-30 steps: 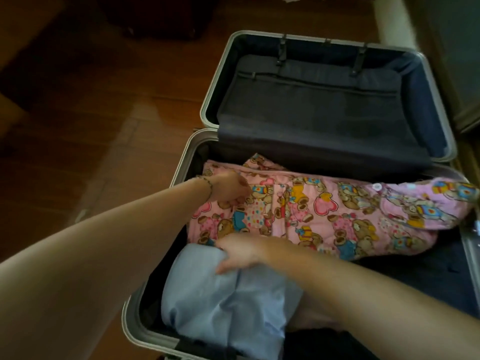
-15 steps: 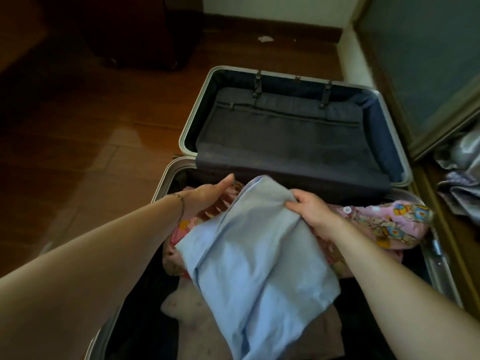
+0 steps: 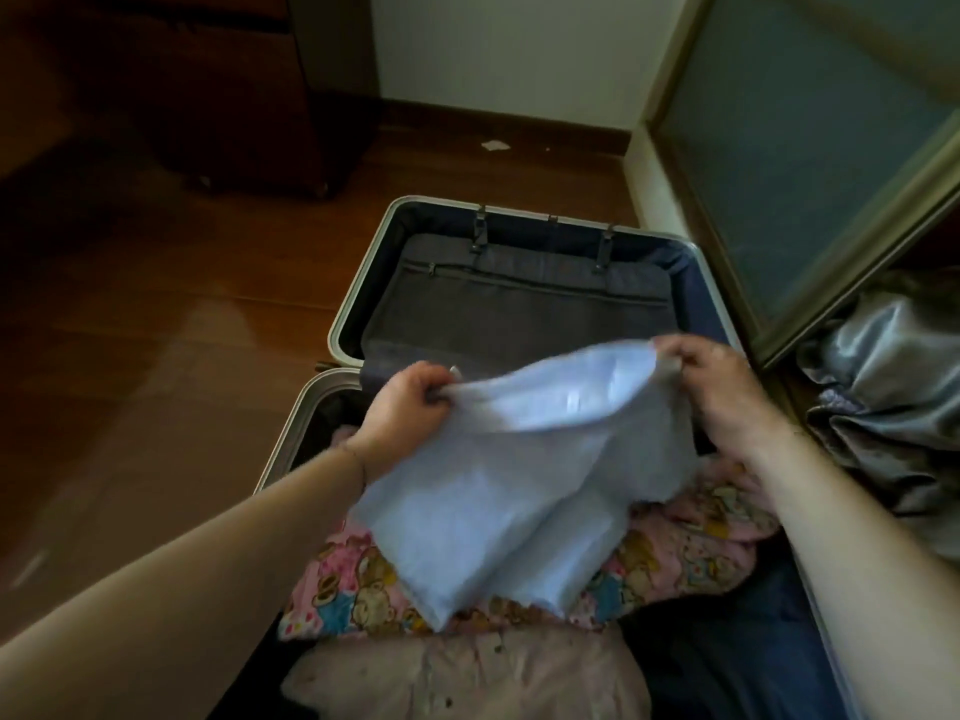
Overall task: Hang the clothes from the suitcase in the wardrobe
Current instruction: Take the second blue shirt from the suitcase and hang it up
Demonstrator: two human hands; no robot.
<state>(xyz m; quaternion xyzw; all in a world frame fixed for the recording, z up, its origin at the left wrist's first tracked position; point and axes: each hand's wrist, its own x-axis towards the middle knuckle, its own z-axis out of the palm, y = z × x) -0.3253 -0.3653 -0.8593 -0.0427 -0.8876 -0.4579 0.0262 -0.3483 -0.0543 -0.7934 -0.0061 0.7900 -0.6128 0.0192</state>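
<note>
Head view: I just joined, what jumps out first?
A pale blue garment held up mid-frame, the left hand and right hand each pinching its top edge. Beneath it lies the open suitcase on the wooden floor, with a pink bear-print garment inside. Grey satin fabric is bunched at the right edge.

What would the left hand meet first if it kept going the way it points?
The left hand, gripping the blue garment, points up and away toward the suitcase lid. It would likely meet the lid's grey lining first, though depth is unclear.
</note>
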